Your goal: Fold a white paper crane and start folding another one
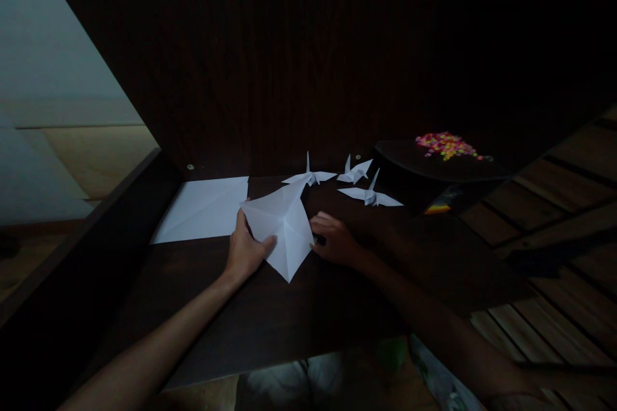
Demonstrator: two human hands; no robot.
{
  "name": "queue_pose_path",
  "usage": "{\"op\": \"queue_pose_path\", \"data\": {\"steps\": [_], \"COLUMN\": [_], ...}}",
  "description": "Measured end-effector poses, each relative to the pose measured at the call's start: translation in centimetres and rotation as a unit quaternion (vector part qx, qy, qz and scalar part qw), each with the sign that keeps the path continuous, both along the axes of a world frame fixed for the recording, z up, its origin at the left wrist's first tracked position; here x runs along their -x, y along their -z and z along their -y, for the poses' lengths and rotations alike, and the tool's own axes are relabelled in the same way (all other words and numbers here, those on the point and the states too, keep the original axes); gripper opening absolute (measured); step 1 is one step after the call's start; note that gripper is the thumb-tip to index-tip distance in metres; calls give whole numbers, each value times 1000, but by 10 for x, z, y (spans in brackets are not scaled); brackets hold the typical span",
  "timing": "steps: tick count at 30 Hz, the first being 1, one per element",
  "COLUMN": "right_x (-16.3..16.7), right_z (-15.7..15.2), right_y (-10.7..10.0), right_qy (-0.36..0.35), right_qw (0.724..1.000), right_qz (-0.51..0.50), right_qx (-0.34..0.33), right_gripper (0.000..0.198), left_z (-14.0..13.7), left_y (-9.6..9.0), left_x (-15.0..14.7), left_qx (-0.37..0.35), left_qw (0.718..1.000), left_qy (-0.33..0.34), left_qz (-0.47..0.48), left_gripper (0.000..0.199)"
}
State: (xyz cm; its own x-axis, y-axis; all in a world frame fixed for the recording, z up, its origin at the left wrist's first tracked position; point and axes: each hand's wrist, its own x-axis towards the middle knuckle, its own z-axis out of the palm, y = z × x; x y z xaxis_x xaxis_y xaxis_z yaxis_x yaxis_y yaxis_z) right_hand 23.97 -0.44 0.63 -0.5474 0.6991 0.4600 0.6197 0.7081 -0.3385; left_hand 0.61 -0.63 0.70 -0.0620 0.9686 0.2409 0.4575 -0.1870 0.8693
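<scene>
A creased white sheet of origami paper, partly folded with raised corners, is held above the dark desk. My left hand grips its left side, the thumb lying on the front face and the fingers behind. At the right edge, my right hand pinches the paper near its right corner with curled fingers. Behind the paper stand three folded white paper cranes: one on the left, one at the back right and one nearer on the right.
Another white paper sheet with a diagonal crease lies flat at the left. Many small pink, red and yellow pieces are heaped on a dark corner shelf at the right. A raised side panel borders the desk on the left.
</scene>
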Motion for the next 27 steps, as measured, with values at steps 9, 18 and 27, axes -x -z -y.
{"op": "queue_pose_path", "data": {"steps": [9,18,27], "right_x": [0,5,5], "right_z": [0,3,3], "right_y": [3,-1,4], "right_qy": [-6,-8,-33], "right_qw": [1000,999,999], "right_qz": [8,31,16], "right_qx": [-3,18,6], "right_gripper": [17,25,28], "left_z": [1,-3,-5], "left_y": [2,5,7], "left_x": [-1,-2,-2], "left_qx": [13,15,19], "left_qw": [993,996,996], "left_qy": [-2,-26,-22], "left_qz": [-117,-83,-87], "left_gripper": [38,45,43]}}
